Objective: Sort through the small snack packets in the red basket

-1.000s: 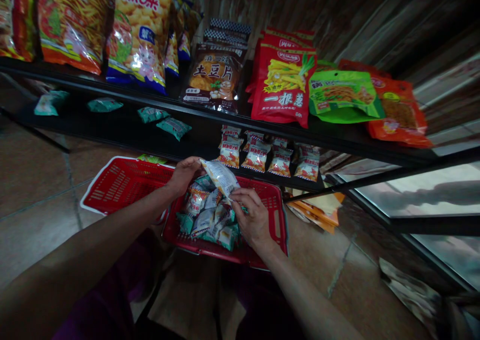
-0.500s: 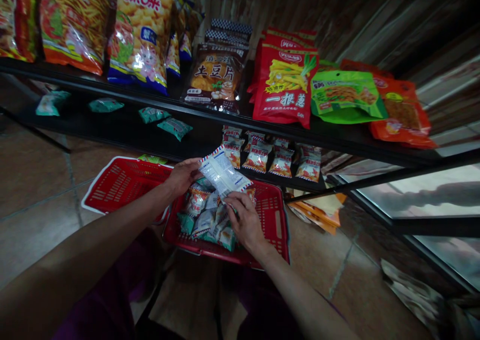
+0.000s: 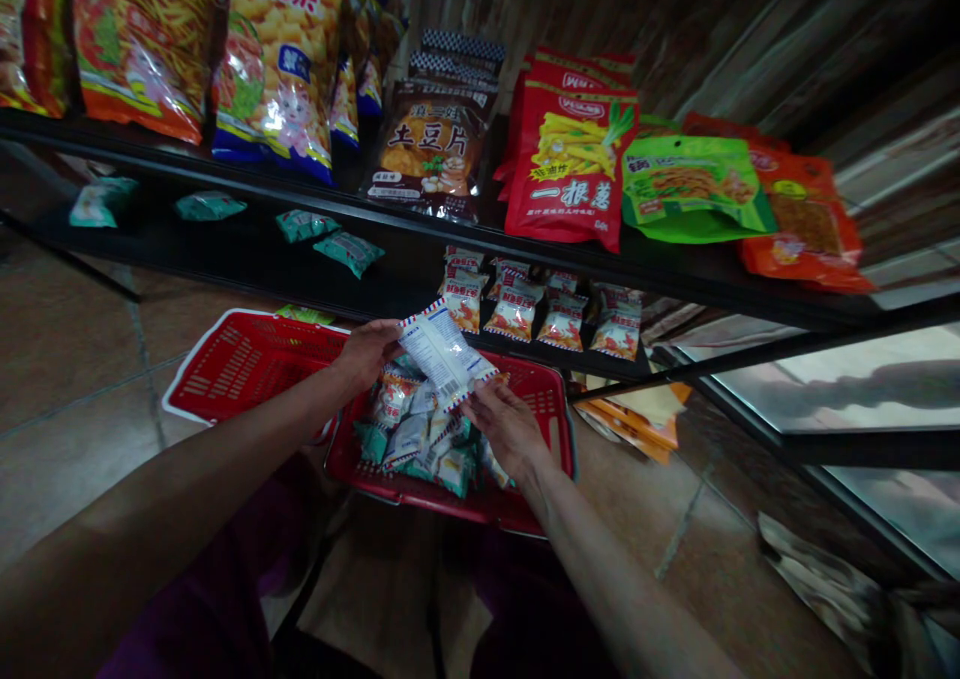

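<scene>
Between my hands is a small white snack packet (image 3: 444, 352), its printed back facing up. My left hand (image 3: 369, 351) pinches its upper left corner. At the packet's lower right corner, my right hand (image 3: 506, 421) grips the edge with thumb and fingers. Directly below sits a red shopping basket (image 3: 435, 512) on the floor, holding several small snack packets (image 3: 409, 439) in white, orange and teal wrappers. The packet is held above this pile.
A second red basket (image 3: 244, 364) stands at the left. On the lower black shelf (image 3: 247, 269) lie teal packets (image 3: 349, 251) and rows of small orange-white packets (image 3: 514, 309). Larger bags (image 3: 574, 159) line the upper shelf. Orange and cream packaging (image 3: 637, 414) lies on the floor at right.
My right hand has moved from the packet's lower edge to its lower right corner, turning palm more upward. The packet's back is more fully exposed. My left hand keeps its hold.
</scene>
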{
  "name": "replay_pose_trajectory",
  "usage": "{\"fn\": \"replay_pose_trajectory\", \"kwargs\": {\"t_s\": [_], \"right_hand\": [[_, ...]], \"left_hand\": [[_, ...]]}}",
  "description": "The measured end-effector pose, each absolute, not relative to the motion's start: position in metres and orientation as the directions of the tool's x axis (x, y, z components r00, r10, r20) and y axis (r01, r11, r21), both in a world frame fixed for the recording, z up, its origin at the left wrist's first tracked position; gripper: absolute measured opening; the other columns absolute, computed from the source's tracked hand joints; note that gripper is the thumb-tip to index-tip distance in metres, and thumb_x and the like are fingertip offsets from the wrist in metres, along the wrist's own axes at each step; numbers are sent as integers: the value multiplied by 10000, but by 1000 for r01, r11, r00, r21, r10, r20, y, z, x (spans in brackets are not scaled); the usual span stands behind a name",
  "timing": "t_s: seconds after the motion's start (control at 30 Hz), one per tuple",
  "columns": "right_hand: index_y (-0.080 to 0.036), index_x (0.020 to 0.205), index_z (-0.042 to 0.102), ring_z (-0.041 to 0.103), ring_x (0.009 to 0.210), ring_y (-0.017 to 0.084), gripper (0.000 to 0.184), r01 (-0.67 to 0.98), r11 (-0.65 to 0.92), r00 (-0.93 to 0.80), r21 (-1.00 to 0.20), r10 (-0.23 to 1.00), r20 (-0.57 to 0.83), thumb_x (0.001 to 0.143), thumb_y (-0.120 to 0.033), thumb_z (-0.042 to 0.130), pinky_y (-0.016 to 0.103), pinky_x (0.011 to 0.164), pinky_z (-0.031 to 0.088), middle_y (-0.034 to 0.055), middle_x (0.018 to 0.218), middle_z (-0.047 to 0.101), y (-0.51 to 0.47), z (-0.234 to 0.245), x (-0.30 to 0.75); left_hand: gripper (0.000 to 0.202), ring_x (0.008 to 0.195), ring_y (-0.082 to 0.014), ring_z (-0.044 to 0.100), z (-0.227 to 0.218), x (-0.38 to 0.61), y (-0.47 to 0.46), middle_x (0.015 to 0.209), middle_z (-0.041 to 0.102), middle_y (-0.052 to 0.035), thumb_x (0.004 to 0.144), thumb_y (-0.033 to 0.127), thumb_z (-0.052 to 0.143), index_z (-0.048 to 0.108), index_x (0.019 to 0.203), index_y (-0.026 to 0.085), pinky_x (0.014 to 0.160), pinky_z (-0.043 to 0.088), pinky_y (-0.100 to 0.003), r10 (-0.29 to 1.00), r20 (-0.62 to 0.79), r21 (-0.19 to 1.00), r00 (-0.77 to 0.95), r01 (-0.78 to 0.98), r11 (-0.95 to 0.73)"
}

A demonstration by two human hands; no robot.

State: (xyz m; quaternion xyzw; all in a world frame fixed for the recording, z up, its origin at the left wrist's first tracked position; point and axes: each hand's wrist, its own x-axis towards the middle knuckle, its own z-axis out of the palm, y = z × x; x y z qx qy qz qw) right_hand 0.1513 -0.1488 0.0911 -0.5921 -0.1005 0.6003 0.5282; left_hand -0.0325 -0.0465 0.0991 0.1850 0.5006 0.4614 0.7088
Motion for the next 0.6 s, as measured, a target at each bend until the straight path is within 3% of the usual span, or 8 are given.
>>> {"fn": "replay_pose_trajectory", "kwargs": {"t_s": [0.2,0.37,0.6], "right_hand": [[-188,611,552,597,522,102,365,-538,-527,175,-657,693,-699,478,-219,891,303,624,595,-44,585,645,-150,91,146],[-194,606,542,585,483,91,341,-543,-523,115,-657,729,-675,539,-220,875,266,581,595,-47,560,633,-150,96,149],[-195,606,549,602,504,98,328,-589,-528,61,-611,725,-686,560,-237,871,254,597,592,-46,552,620,-158,98,139]], "left_hand": [[171,561,-88,572,98,-25,-46,564,598,26,666,31,613,563,549,145,579,486,-205,805,-593,752,-27,-377,541],[234,481,-98,535,94,-25,-42,482,555,23,683,44,615,532,497,157,529,480,-223,785,-618,768,-54,-258,587],[239,410,-80,491,94,-29,-38,465,532,20,717,95,622,516,508,147,437,404,-196,766,-641,751,-50,-246,612]]}}
